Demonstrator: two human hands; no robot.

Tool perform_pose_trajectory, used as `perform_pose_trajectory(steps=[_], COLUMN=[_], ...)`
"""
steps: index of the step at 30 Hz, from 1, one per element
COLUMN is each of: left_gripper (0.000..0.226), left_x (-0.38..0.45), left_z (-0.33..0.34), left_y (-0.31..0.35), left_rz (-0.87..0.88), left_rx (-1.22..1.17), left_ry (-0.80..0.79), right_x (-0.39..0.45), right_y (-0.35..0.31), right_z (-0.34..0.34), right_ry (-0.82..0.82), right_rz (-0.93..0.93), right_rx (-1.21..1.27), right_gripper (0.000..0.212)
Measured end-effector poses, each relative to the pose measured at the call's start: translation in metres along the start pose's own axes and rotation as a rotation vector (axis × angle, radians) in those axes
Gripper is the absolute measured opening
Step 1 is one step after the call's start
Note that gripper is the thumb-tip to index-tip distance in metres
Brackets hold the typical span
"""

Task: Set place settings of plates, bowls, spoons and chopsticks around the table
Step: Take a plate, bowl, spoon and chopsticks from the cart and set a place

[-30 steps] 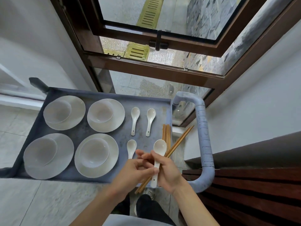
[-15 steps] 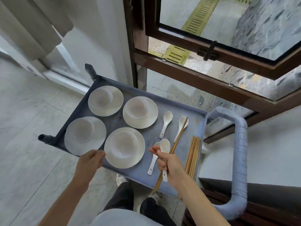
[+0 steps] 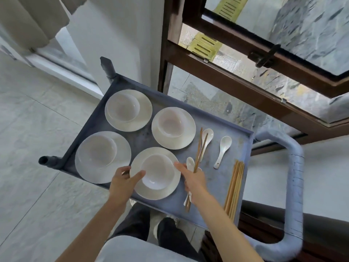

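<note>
Gathering one setting: left hand (image 3: 122, 181) gripping plate (image 3: 171, 188), right hand (image 3: 194, 178) clamping spoon (image 3: 190, 164) and chopsticks (image 3: 199, 148); next, steady lift.

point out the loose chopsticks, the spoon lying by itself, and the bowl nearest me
loose chopsticks (image 3: 234, 188), head view, middle of the bundle
lone spoon (image 3: 225, 143), head view, its scoop
nearest bowl (image 3: 157, 172), head view, inside bottom
</note>
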State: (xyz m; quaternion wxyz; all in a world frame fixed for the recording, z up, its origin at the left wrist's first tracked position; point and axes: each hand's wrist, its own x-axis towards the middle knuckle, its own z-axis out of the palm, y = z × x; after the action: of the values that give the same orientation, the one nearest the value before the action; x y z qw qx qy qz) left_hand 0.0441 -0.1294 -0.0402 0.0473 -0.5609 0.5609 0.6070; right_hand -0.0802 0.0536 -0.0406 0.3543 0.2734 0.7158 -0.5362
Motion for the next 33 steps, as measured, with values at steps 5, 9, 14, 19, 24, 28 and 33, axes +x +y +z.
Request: perform_pose_trajectory(steps=[5,9,14,19,24,28,33], left_gripper=[0.056,0.069,0.074,0.066,0.065,0.069,0.073], left_x=[0.005,0.005,-0.006,-0.034,-0.081,-0.133,-0.202], left_z=[-0.008,-0.014,-0.022,-0.033,-0.047,-0.063,-0.090], left_y=[-0.003,-0.001,0.003,0.013,0.002,-0.025,-0.070], left_rz=[0.036,0.035,0.077,0.154,0.210,0.226,0.234], left_rx=[-0.017,-0.035,-0.086,-0.180,-0.332,-0.431,-0.560], left_ry=[-0.095,-0.136,-0.150,-0.114,-0.026,0.095,0.252], right_x=[0.000,-0.003,-0.017,-0.035,-0.054,-0.079,-0.124], right_y=[0.002,-0.003,-0.009,-0.020,-0.028,-0.024,-0.004], right_z=[0.008,0.006,-0.004,-0.012,-0.013,-0.011,0.003], right_ry=[-0.024,-0.041,-0.059,-0.199,-0.356,-0.500,-0.688], right_rz=[0.008,0.032,-0.030,-0.118,-0.189,-0.242,-0.291], right_rx=[-0.141,-0.154,-0.121,-0.051,-0.161,-0.281,-0.410], right_gripper=[0.067,0.058,0.062,0.058,0.057,0.047,0.046])
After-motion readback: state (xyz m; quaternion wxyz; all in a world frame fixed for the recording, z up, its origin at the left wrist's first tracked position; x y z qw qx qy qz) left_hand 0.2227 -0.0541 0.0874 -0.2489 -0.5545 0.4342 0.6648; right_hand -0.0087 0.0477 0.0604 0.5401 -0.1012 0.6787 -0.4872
